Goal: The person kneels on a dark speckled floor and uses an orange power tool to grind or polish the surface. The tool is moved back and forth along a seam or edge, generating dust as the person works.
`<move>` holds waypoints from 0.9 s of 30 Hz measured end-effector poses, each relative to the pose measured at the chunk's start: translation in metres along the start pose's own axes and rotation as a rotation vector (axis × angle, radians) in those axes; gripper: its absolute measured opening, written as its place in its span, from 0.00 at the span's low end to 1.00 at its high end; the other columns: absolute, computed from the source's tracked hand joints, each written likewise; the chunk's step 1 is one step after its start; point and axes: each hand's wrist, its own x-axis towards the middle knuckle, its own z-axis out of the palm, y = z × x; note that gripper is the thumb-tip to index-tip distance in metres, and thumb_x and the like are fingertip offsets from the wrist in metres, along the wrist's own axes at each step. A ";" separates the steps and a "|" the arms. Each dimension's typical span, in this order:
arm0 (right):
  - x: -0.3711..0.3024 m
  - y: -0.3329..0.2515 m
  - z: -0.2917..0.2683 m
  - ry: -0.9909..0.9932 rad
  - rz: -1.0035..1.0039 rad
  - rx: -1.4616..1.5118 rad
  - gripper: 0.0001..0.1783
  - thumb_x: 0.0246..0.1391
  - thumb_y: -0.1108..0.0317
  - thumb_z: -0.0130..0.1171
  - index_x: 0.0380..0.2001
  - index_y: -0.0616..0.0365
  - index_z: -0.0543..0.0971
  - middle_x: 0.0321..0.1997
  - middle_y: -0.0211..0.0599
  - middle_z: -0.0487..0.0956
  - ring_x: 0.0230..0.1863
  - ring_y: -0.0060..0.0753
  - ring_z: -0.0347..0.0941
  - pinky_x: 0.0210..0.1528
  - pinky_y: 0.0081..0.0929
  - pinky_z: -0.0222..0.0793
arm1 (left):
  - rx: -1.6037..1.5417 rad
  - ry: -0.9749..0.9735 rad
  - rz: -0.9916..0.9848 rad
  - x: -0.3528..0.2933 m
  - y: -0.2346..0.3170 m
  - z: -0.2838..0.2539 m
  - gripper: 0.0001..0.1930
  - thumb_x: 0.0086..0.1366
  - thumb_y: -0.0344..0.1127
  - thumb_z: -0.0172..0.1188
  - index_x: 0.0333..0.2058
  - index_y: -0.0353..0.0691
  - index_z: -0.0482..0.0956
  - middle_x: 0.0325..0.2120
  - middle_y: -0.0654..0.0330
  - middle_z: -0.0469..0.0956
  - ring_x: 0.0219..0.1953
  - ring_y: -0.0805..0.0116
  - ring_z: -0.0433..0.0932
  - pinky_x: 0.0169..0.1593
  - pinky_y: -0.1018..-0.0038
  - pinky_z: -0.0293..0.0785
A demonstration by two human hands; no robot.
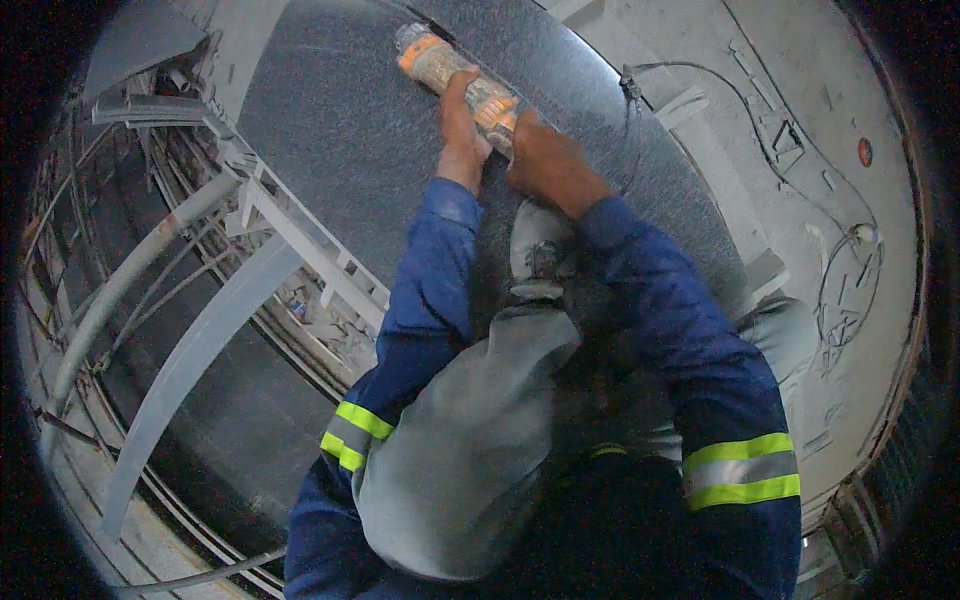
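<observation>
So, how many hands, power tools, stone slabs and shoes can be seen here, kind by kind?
Hands: 2, left hand, right hand
Orange power tool: 1
Dark stone slab: 1
Shoe: 1
Total: 5

- I saw both hands gripping 1 orange and grey power tool [458,80] that lay against a large dark metal sheet [340,130].
- The left hand [462,130] wrapped the tool's body from below; the right hand [545,160] clasped its near end, just beside the left.
- Both sleeves were blue with yellow and grey reflective bands [742,468].
- A grey shoe [538,245] rested on the sheet between the forearms.
- A thin cable [720,90] curved across the pale surface [800,250] to the right.
- Pale metal bars [190,350] ran along the left.
</observation>
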 end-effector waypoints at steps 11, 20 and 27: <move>0.030 -0.001 0.005 0.025 -0.039 -0.034 0.23 0.44 0.66 0.63 0.42 0.69 0.71 0.42 0.55 0.77 0.38 0.57 0.78 0.40 0.48 0.75 | 0.070 0.024 0.054 0.031 0.010 -0.005 0.17 0.55 0.42 0.57 0.39 0.39 0.70 0.31 0.57 0.74 0.31 0.58 0.78 0.37 0.61 0.78; -0.006 -0.002 -0.008 -0.024 -0.027 0.011 0.25 0.44 0.70 0.59 0.42 0.74 0.64 0.35 0.66 0.77 0.39 0.63 0.77 0.42 0.49 0.73 | 0.002 0.008 -0.035 0.002 -0.004 -0.001 0.16 0.54 0.40 0.58 0.38 0.39 0.70 0.28 0.58 0.73 0.29 0.60 0.76 0.35 0.63 0.76; 0.003 -0.003 -0.011 0.016 -0.100 -0.002 0.23 0.45 0.69 0.58 0.42 0.73 0.66 0.36 0.63 0.78 0.39 0.61 0.77 0.42 0.48 0.73 | 0.015 -0.040 0.031 0.015 0.002 -0.003 0.17 0.53 0.42 0.59 0.37 0.39 0.70 0.27 0.58 0.73 0.28 0.61 0.76 0.34 0.63 0.76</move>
